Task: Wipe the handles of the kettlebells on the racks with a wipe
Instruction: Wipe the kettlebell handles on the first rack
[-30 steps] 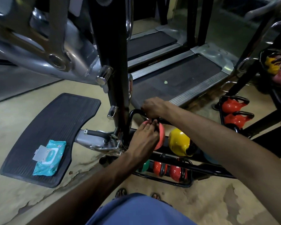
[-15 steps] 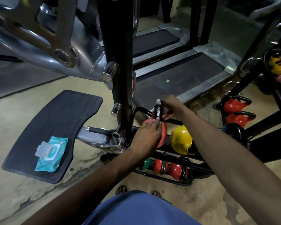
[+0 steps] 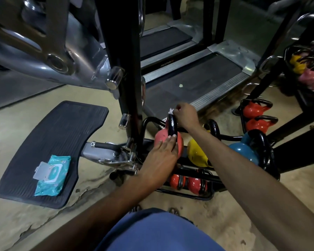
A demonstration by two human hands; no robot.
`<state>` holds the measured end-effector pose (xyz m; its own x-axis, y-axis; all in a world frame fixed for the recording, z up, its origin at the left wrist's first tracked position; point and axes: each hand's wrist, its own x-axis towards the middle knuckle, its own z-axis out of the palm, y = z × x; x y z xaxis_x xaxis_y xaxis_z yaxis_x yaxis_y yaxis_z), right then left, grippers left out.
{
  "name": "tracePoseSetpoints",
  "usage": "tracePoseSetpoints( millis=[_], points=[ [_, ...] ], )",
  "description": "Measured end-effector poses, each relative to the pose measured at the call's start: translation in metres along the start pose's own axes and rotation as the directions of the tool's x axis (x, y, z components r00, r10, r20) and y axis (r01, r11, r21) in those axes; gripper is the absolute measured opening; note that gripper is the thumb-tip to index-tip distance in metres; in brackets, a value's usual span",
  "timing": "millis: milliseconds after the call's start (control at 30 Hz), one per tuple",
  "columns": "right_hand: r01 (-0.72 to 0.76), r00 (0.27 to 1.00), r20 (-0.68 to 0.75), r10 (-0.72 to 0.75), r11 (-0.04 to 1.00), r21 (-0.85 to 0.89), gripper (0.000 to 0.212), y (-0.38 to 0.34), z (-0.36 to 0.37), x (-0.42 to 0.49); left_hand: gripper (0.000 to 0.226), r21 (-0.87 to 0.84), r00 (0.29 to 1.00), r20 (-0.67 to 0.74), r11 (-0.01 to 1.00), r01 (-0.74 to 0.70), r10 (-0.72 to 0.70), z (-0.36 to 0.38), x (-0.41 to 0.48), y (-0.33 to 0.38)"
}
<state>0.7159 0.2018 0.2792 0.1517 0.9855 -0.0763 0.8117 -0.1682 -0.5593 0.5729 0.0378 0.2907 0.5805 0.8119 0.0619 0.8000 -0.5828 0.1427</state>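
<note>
You are steadying the pink kettlebell [image 3: 162, 140] on the rack's [image 3: 198, 196] upper tier, your left hand [image 3: 161, 153] lying flat, straight fingers pressing its body. It is probably heavy and rigid, its glossy handle [image 3: 172, 126] slippery. Your right hand [image 3: 186, 115], reaching over, is pinching the soft wipe [image 3: 170, 111] at the handle's top.

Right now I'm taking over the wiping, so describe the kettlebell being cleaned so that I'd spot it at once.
Start at the low black metal rack before the grey treadmill. On its upper row, the salmon-pink kettlebell stands at the left end. Unlike the yellow kettlebell and blue kettlebell beside it, its black handle is held by the right hand with a white wipe.
</note>
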Motion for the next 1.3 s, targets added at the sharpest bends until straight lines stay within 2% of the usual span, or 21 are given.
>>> tracePoseSetpoints(
  millis=[100,167,233,300,367,467,533,600,667,733,800,867,933,1033,1100,1200,1300],
  points=[
    [0.211,0.969,0.192,-0.155,0.926,-0.314,0.023,-0.024,-0.006,0.002,0.079,-0.051,0.999,0.049,0.999,0.018,-0.015,-0.004,0.001,0.003],
    [0.394,0.907,0.349,-0.237,0.773,-0.497,0.025,-0.04,-0.008,0.001,0.08,-0.065,0.999,0.049,0.998,0.018,-0.015,-0.007,0.001,0.004],
    [0.556,0.827,0.472,-0.305,0.571,-0.604,0.026,-0.058,-0.013,-0.007,0.076,-0.075,0.999,0.044,0.997,0.01,-0.007,-0.006,-0.003,0.004],
    [0.652,0.758,0.563,-0.33,0.428,-0.626,0.025,-0.07,-0.016,-0.014,0.071,-0.089,0.999,0.049,0.996,-0.008,0.012,-0.002,-0.009,0.002],
    [0.706,0.708,0.642,-0.295,0.32,-0.631,0.026,-0.073,-0.018,-0.022,0.069,-0.081,0.998,0.042,0.996,-0.034,0.038,0.002,-0.013,-0.001],
    [0.784,0.621,0.746,-0.241,0.189,-0.592,0.02,-0.068,-0.019,-0.03,0.07,-0.069,0.997,0.055,0.996,-0.057,0.061,0.008,-0.016,-0.004],
    [0.802,0.595,0.769,-0.233,0.121,-0.584,0.014,-0.07,-0.024,-0.037,0.072,-0.043,0.996,0.061,0.997,-0.058,0.061,0.01,-0.016,-0.005],
    [0.814,0.58,0.781,-0.232,0.159,-0.558,0.013,-0.068,-0.021,-0.043,0.07,-0.028,0.996,0.066,0.998,-0.053,0.055,0.01,-0.014,-0.003],
    [0.848,0.515,0.836,-0.188,0.258,-0.464,0.017,-0.064,-0.013,-0.055,0.064,-0.023,0.996,0.058,0.997,-0.068,0.069,0.009,-0.015,-0.002],
    [0.874,0.45,0.867,-0.212,0.305,-0.379,0.02,-0.059,-0.013,-0.058,0.062,-0.039,0.994,0.037,0.994,-0.103,0.105,0.009,-0.02,0.0],
    [0.865,0.492,0.814,-0.31,0.284,-0.414,0.021,-0.055,-0.024,-0.046,0.066,-0.061,0.993,0.027,0.991,-0.115,0.117,0.011,-0.025,0.002],
    [0.838,0.54,0.717,-0.44,0.205,-0.506,0.025,-0.046,-0.035,-0.034,0.072,-0.092,0.995,0.032,0.991,-0.095,0.099,0.01,-0.027,0.002],
    [0.856,0.51,0.708,-0.489,0.209,-0.472,0.025,-0.04,-0.036,-0.042,0.073,-0.094,0.995,0.053,0.992,-0.084,0.089,0.008,-0.026,0.0],
    [0.874,0.438,0.823,-0.36,0.385,-0.297,0.02,-0.039,-0.033,-0.057,0.07,-0.079,0.993,0.064,0.992,-0.094,0.099,0.003,-0.024,-0.003],
    [0.844,0.51,0.758,-0.407,0.406,-0.35,0.025,-0.041,-0.039,-0.042,0.071,-0.078,0.992,0.06,0.992,-0.102,0.107,0.001,-0.024,-0.003],
    [0.769,0.631,0.597,-0.496,0.502,-0.396,0.029,-0.036,-0.05,-0.017,0.073,-0.107,0.995,0.047,0.99,-0.087,0.093,-0.003,-0.017,-0.007],
    [0.77,0.631,0.631,-0.451,0.467,-0.435,0.025,-0.039,-0.046,-0.013,0.075,-0.092,0.996,0.039,0.993,-0.072,0.076,-0.008,-0.002,-0.015]
  ],
)
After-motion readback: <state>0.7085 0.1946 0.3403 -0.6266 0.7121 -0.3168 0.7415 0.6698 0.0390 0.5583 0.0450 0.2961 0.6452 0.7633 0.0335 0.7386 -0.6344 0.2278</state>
